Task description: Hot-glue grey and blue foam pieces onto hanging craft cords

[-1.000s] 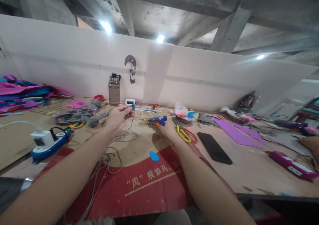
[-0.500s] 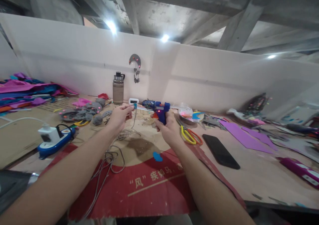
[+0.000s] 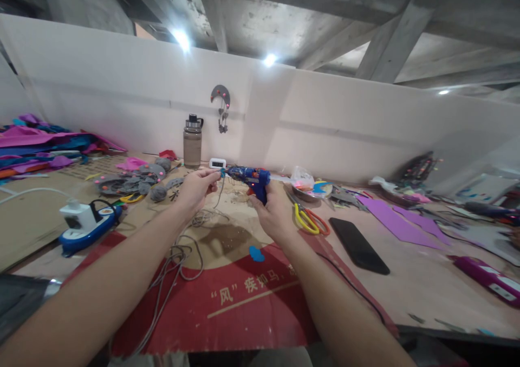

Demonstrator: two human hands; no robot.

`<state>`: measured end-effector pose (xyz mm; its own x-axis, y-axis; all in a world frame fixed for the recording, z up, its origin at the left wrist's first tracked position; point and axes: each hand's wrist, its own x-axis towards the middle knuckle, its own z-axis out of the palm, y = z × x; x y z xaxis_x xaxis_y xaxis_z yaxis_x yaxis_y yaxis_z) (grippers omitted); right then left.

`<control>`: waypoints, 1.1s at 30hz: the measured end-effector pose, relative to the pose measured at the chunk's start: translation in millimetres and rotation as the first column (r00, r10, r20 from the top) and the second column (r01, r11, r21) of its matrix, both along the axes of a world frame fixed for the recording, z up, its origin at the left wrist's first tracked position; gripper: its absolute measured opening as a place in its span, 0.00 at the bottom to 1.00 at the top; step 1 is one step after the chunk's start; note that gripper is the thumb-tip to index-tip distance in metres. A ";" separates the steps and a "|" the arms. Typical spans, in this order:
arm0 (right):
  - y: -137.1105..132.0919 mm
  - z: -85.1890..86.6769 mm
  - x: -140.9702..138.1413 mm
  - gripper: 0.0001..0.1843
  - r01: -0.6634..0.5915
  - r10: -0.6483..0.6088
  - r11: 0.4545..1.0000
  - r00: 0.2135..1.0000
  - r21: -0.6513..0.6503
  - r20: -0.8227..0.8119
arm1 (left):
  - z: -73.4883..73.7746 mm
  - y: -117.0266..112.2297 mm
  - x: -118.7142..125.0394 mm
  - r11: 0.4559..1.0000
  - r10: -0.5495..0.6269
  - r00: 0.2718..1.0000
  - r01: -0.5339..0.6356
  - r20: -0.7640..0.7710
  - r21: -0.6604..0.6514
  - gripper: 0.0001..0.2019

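My left hand pinches a small blue felt piece, from which a grey cord hangs down to a loose tangle on the cardboard. My right hand is wrapped round the handle of a blue glue gun, a small red light glowing on its side. The gun's nozzle points left and is at the blue piece; whether it touches cannot be made out. A clear glue stick sticks out of the gun's back. Another blue felt cutout lies on the red cardboard below my hands.
Right of my hands lie yellow-and-orange-handled scissors, a black phone and purple felt sheets. A bottle stands by the wall. A blue power strip and grey felt pieces are at left.
The glue gun has swung and shifted slightly left, bringing its nozzle to the blue piece. The left hand has moved only slightly. The clear glue stick now shows behind the gun.
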<state>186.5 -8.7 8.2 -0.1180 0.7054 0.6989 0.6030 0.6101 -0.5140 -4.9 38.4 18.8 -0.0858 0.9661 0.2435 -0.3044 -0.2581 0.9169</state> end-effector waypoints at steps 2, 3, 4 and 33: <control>1.7 -2.3 -0.1 0.15 -0.021 0.020 1.000 1.000 -0.019 -0.018 | -0.4 0.5 0.0 1.000 -0.002 1.000 0.002 0.003 0.002 0.11; 2.2 -3.2 -0.1 0.15 -0.025 0.024 0.999 1.000 -0.032 -0.020 | -0.6 0.8 0.0 1.000 -0.003 1.000 0.003 0.004 0.002 0.11; 2.5 -3.8 0.0 0.15 -0.025 0.024 0.999 1.000 -0.045 -0.018 | -0.9 1.2 -0.1 1.000 -0.005 1.000 0.005 0.005 0.003 0.12; -3.3 1.7 -1.0 0.17 0.110 -0.111 0.993 0.993 0.033 0.049 | -0.4 -0.6 2.0 1.000 -0.006 0.999 0.007 -0.034 0.021 0.10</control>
